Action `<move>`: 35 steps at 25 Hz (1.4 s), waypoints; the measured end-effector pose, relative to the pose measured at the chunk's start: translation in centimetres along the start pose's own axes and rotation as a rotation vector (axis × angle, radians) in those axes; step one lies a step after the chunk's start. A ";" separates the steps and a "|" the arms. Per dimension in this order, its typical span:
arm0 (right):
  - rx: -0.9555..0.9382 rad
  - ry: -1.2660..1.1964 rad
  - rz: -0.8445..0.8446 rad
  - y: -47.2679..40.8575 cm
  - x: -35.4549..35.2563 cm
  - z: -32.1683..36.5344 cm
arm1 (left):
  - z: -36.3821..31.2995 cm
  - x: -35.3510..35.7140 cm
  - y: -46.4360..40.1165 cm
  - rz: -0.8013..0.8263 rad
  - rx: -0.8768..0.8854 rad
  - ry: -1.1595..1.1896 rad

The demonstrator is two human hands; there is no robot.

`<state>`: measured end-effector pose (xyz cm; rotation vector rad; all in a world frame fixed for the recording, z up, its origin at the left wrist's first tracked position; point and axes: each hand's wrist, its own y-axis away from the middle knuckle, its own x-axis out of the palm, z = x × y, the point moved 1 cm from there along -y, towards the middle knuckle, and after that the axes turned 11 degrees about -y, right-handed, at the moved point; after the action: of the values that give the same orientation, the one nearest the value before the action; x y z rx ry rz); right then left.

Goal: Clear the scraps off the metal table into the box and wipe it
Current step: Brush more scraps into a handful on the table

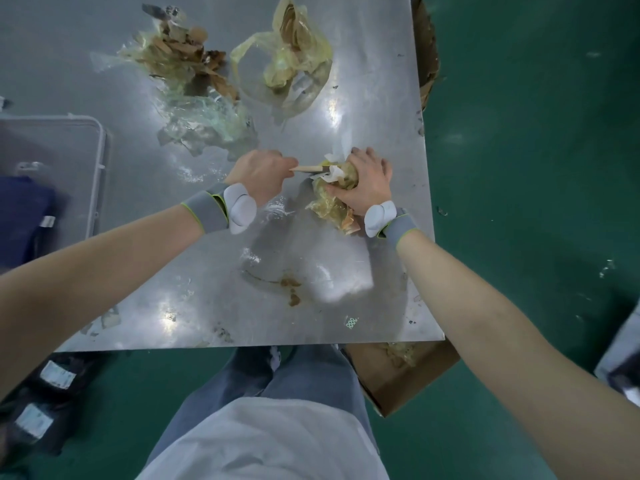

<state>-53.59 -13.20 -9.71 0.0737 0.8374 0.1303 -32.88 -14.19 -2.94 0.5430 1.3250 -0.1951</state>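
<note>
The step in hand was the clearing of scraps; wiping had not begun, judging by the litter and brown smears left on the surface (381,98).

The right hand (367,183) had its grip clamped over a wad of yellowish film and paper (332,199) near the right edge of the surface. The left hand (259,174) had its grip closed on a pale wooden stick (308,168), whose far end met the wad; what the stick carried at that end could not be told, as the wad covered it.

Three further heaps lay on the far half of the surface:
- a brown, leafy pile (183,53) at far left;
- a yellow plastic bag (291,60) at far right;
- a clump of clear film (204,126) between them and the hands.

The cardboard box (408,375) stood on the green floor below the near right corner of the surface, with some scraps already inside.

Next move, as a judgement: the wad would need to be carried or dragged over the near right edge and dropped into the box. The loose film could shed pieces, so the grip should enclose the whole wad. The far heaps would then need the same treatment.
</note>
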 end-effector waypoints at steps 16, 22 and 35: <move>-0.057 -0.067 -0.093 0.1 0.0 0.0 | 3.7 -3.0 -0.9 -0.327 -0.256 0.188; -0.074 -0.070 -0.067 -0.3 0.0 -0.5 | 0.0 -3.1 -6.5 -0.008 -0.114 0.080; -0.103 -0.060 0.054 -0.8 -0.3 0.0 | -0.1 -1.1 -0.8 0.177 -0.274 0.550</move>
<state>-53.71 -14.04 -9.65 0.0036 0.7676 0.2202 -33.62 -15.00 -2.12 0.4934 1.7899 0.3013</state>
